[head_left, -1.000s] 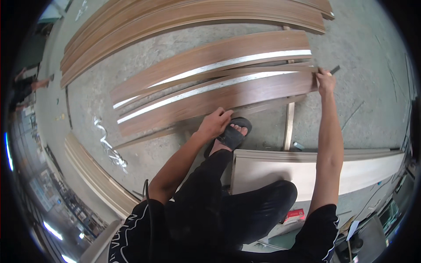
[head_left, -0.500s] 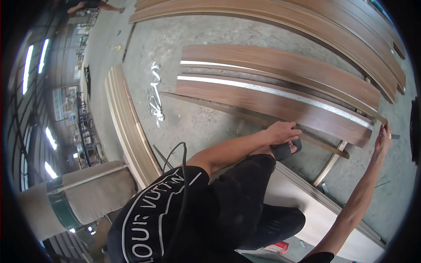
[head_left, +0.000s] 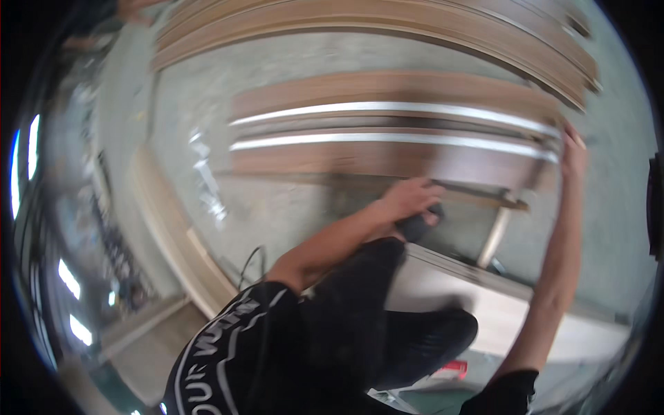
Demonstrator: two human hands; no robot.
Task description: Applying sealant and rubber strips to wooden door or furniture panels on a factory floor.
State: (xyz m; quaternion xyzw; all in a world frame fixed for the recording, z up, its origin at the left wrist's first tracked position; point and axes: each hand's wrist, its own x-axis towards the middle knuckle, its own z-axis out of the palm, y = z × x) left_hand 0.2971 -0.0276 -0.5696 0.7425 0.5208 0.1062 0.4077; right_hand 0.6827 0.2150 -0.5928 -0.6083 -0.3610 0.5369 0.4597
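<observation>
Two long brown boards lie side by side on the floor before me, a far board (head_left: pixel 318 88) and a near board (head_left: pixel 311 158). Each carries a bright white strip along its length. My right hand (head_left: pixel 573 153) reaches out to the right end of the far board, its fingers closed about that end; blur hides the exact grip. Close to my foot, my left hand (head_left: pixel 411 197) has its fingers curled, and whatever they hold, if anything, cannot be made out. Just past it runs a thin wooden strip (head_left: pixel 477 196), along the near board's edge.
Several long brown boards (head_left: pixel 360 17) lie farther off. Pale planks (head_left: pixel 173 214) stretch along the left, near tangled white strips (head_left: pixel 206 173). A wood crosspiece (head_left: pixel 494 236) and a pale panel (head_left: pixel 443 290) are by my legs. A red item (head_left: pixel 453 370) lies low down. Another person is partly visible far left.
The view has turned and blurred. My right hand has come up and inward along the boards' right end, and the two boards now lie more level across the view. My left hand stays curled.
</observation>
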